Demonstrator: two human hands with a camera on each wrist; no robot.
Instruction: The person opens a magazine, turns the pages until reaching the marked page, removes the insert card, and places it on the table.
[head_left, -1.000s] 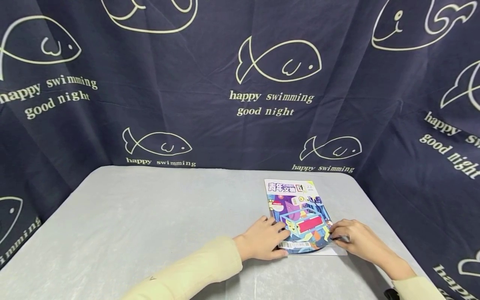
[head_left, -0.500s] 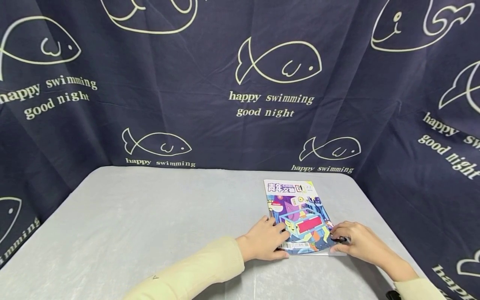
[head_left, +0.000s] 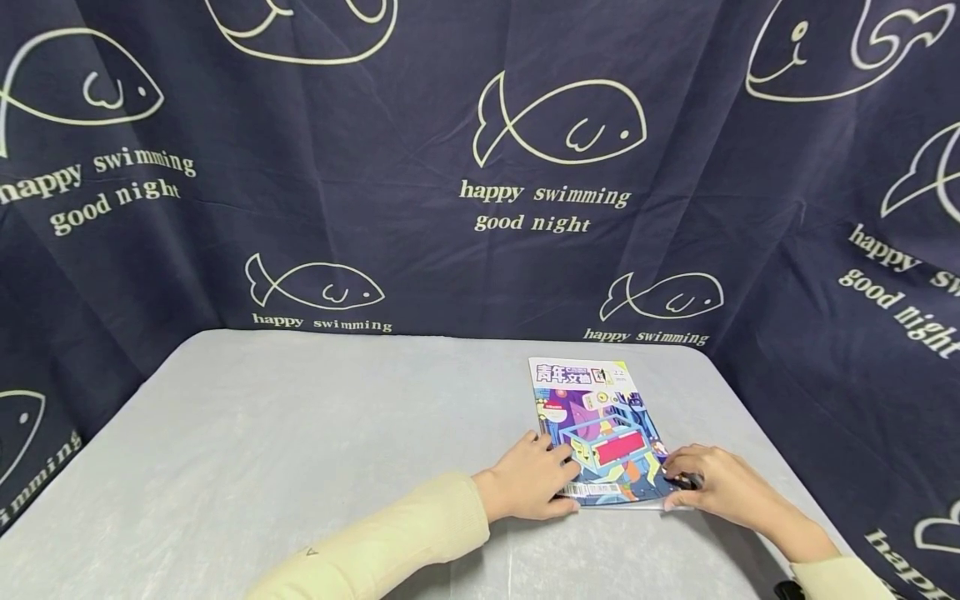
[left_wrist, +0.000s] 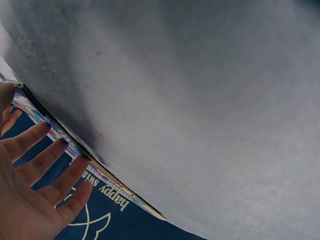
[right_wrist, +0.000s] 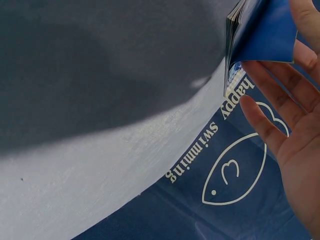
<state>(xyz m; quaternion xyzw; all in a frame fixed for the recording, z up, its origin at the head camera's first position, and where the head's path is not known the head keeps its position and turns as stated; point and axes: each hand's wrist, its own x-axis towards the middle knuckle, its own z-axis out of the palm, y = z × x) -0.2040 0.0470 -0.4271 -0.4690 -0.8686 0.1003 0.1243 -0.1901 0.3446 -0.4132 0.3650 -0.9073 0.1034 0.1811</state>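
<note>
A magazine with a colourful cover (head_left: 600, 417) lies face up on the table's right half. My left hand (head_left: 531, 479) rests across its lower left edge; the left wrist view shows the spread fingers (left_wrist: 57, 150) along the magazine's spine (left_wrist: 105, 172). At the lower right corner my right hand (head_left: 723, 487) holds the front cover between thumb and fingers. In the right wrist view the cover's blue inner side (right_wrist: 270, 37) stands bent away from the pages (right_wrist: 231, 37), between the thumb and fingers of the right hand (right_wrist: 300, 135).
The pale grey tabletop (head_left: 300, 433) stretches left of the magazine. A dark blue curtain with white fish drawings (head_left: 375, 208) stands behind the table and at both sides. Something black (head_left: 789, 590) is at the right sleeve's cuff.
The cover's lower edge, bowed and lifted towards the right earlier, now lies flatter. The right hand has shifted very slightly right; the left hand has hardly moved.
</note>
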